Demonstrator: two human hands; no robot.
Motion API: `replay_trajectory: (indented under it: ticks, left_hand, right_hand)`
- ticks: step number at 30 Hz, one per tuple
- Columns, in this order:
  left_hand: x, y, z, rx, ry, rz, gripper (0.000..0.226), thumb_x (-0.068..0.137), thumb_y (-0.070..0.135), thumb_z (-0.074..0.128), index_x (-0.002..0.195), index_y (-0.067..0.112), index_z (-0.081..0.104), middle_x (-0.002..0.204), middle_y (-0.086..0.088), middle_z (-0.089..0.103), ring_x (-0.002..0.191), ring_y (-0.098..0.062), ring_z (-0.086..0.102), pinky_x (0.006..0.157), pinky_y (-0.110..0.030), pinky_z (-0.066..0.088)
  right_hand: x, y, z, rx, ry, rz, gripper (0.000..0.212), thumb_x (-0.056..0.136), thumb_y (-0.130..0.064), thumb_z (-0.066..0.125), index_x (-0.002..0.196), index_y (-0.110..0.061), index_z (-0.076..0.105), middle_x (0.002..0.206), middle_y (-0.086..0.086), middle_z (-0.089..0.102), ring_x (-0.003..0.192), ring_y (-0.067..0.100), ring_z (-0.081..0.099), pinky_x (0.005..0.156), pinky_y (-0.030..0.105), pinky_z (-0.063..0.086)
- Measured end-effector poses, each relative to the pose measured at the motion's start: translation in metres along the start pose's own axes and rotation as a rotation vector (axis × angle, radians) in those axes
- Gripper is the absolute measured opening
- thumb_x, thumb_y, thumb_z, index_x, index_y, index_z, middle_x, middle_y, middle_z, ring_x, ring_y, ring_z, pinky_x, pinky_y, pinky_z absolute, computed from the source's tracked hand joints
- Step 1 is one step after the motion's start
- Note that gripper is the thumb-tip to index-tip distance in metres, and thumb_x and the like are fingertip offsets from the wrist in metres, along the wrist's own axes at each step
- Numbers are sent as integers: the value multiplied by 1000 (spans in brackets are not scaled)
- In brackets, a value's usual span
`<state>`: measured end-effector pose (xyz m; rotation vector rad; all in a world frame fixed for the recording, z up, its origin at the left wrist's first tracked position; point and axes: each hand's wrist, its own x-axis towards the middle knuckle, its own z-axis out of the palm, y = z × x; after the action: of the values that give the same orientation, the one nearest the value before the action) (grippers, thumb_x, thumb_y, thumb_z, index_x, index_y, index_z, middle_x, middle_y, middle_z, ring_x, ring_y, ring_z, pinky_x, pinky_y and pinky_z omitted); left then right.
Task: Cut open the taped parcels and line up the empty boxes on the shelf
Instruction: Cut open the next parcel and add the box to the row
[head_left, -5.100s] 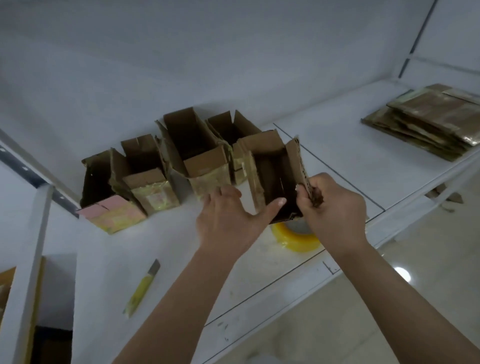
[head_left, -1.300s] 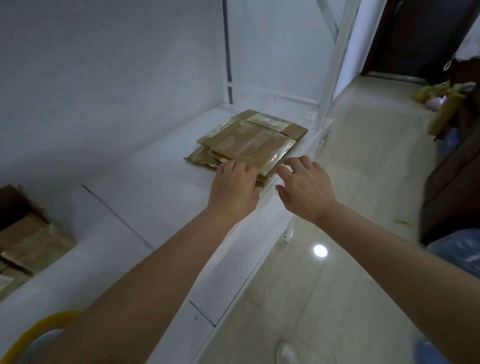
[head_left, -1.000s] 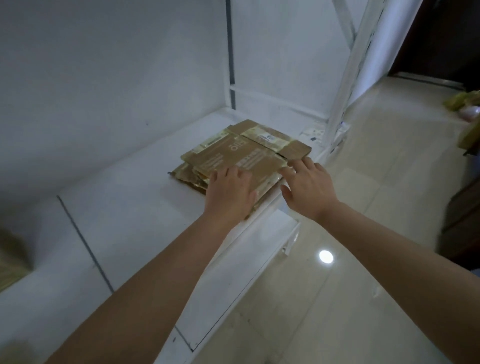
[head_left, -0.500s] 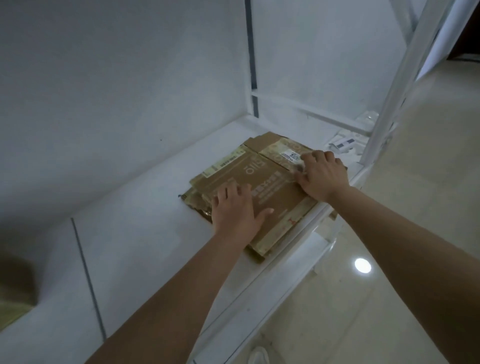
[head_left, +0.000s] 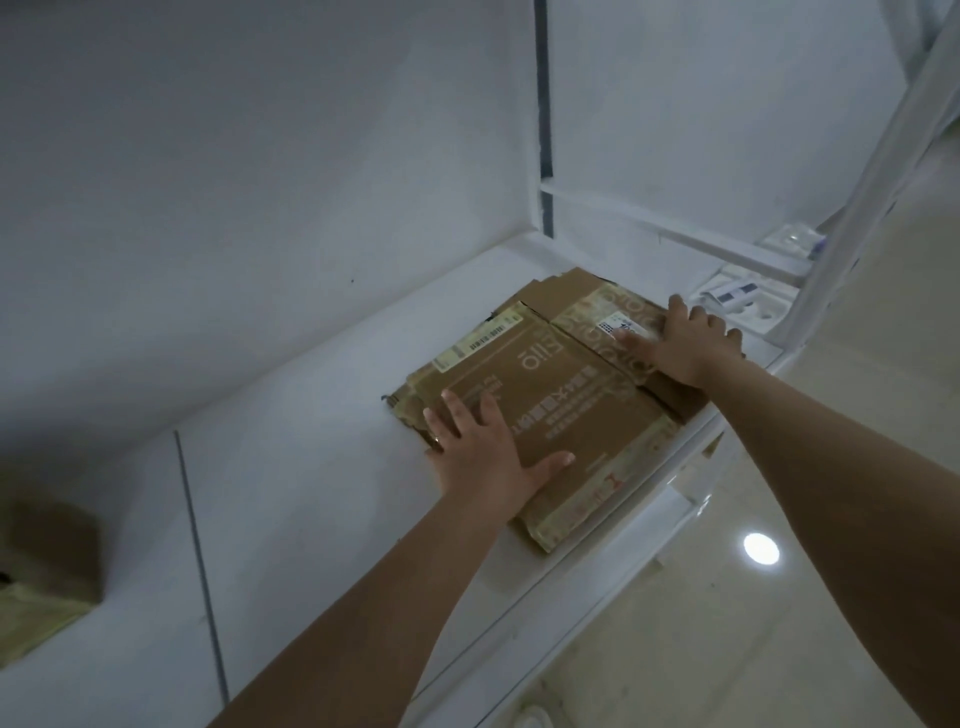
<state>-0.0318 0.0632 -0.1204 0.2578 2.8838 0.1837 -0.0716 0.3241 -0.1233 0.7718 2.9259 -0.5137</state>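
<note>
Flat, both hands (head_left: 480, 452) on taped cardboard (head_left: 566, 410).

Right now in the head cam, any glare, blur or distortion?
Head view: dim; one lamp reflection glares on the floor; the box at the left edge is blurred; wide-angle bends the shelf post; print on the flattened cartons stays legible.

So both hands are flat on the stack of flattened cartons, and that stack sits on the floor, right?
Not the floor. The head view shows the stack of flattened cartons lying on the white shelf, with the left hand and right hand on it.
</note>
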Motion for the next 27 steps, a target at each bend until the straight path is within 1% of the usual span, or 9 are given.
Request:
replay_trajectory:
  ticks: [4,7,10,13,17,21,23,25,27]
  left_hand:
    - [-1,2,1,-122,-19,7,118,71,84,50,154,17,-1,161,-19,-15,145,-50,1,111,-58,31]
    - [-3,4,3,-175,-16,42,113,75,79,53,155,18,1,161,-17,-13,144,-53,5,114,-56,26]
    - [-6,6,2,-219,-4,70,111,77,75,56,155,18,1,161,-17,-14,144,-53,1,117,-56,18]
    - [-11,6,0,-334,12,79,110,76,71,62,155,21,4,162,-12,-14,146,-49,1,116,-56,19]
    - [-18,10,-11,-463,128,109,108,71,69,69,153,25,14,162,-7,-5,147,-40,9,117,-55,24]
    - [-28,18,-25,-494,222,120,109,69,63,75,152,21,18,160,-5,4,142,-38,14,114,-52,25]
    - [-33,21,-28,-521,247,128,111,68,60,78,152,21,18,157,-6,8,141,-36,16,114,-51,26]
    - [-38,19,-30,-585,261,124,110,66,56,81,151,21,20,154,-6,11,140,-34,19,114,-50,27]
    - [-43,14,-31,-627,295,139,109,65,53,83,150,19,24,152,-5,14,141,-31,22,116,-49,28]
  right_hand:
    - [1,1,1,27,5,23,108,72,-89,39,146,-10,26,148,25,37,134,44,36,109,56,27]
    - [-2,3,0,50,48,29,106,72,-88,44,144,-11,30,146,26,39,134,44,36,107,54,28]
    - [-7,7,-7,115,128,36,105,74,-85,47,145,-10,32,145,26,40,134,44,35,108,52,30]
    - [-16,6,-19,151,224,8,99,77,-81,50,145,-9,34,143,26,40,134,44,33,108,52,30]
    - [-27,6,-32,128,226,-1,94,79,-82,44,139,-9,43,136,26,45,129,43,37,105,51,33]
    - [-38,12,-38,303,175,32,89,79,-80,47,129,-6,51,131,24,51,128,42,39,102,47,35]
    - [-47,13,-41,440,137,30,84,83,-74,51,133,-7,50,134,21,52,131,40,38,104,48,36]
    - [-56,14,-42,522,150,38,89,81,-76,53,138,-7,46,137,18,51,132,38,41,107,49,38]
    - [-65,14,-45,507,207,41,96,77,-79,55,141,-8,43,139,17,49,131,37,42,107,49,38]
